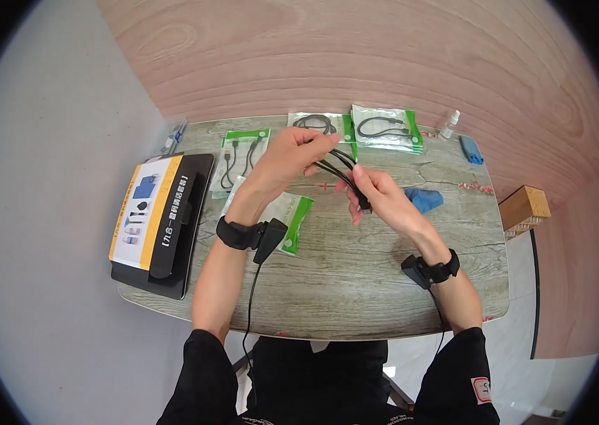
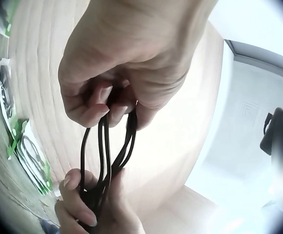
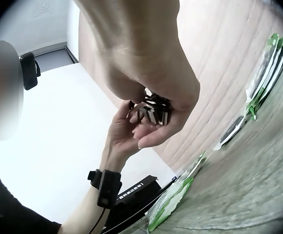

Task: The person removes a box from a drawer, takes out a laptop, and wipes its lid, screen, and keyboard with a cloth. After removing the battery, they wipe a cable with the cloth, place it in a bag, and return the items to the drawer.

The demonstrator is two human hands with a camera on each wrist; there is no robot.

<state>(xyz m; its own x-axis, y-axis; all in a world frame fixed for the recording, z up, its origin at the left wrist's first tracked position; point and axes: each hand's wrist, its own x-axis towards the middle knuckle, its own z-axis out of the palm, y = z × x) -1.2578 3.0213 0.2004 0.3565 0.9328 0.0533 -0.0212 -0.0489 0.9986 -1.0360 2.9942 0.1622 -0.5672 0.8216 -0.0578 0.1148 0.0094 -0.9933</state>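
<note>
Several black cables (image 1: 345,157), bundled together, are stretched between the two hands above the table. My left hand (image 1: 287,157) grips the looped end with curled fingers, and the left wrist view shows the strands (image 2: 130,130) hanging from under its fingertips. Lower and to the right, my right hand (image 1: 379,195) holds the other end between thumb and fingers. Metal-tipped connectors (image 3: 153,116) bunch up inside that right hand in the right wrist view. Beneath the left forearm lies a clear bag (image 1: 294,218) with a green edge, partly covered by the arm.
Green-edged bags with cables lie at the table's back left (image 1: 260,134), back middle (image 1: 348,127) and back right (image 1: 413,127). A black-and-yellow box (image 1: 147,219) sits left. To the right are a blue cloth (image 1: 423,200), a spray bottle (image 1: 450,124) and a blue item (image 1: 471,150).
</note>
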